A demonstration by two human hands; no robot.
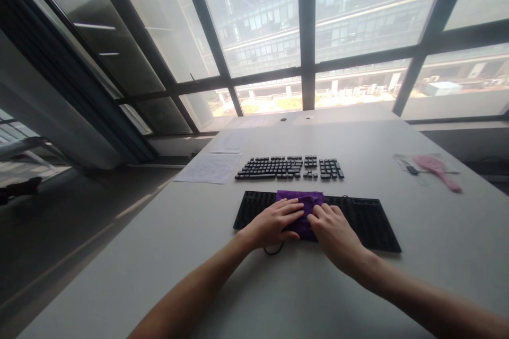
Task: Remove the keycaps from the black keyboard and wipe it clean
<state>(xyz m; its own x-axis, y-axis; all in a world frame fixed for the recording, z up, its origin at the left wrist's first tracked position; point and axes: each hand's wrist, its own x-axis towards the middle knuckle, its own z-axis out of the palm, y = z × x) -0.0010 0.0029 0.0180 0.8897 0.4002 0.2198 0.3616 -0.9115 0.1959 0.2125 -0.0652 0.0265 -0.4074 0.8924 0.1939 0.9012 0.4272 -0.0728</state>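
A black keyboard base [366, 222] with its keycaps off lies across the table in front of me. Over its middle is spread a purple cloth [294, 195]. My left hand [276, 218] rests flat on the cloth's left part, fingers stretched out. Curled fingers of my right hand [332, 230] grip the cloth's right side. Behind the base, black keycaps [274, 168] stand in rows laid out like a keyboard. A bit of dark cable [274, 250] loops out at the base's near edge.
Printed paper sheets [210, 168] lie on the white table [433, 286] at the left. A pink handheld fan or brush-like item [435, 167] rests at the right on a clear bag, beside a small dark piece [412, 170]. Large windows rise beyond the far edge.
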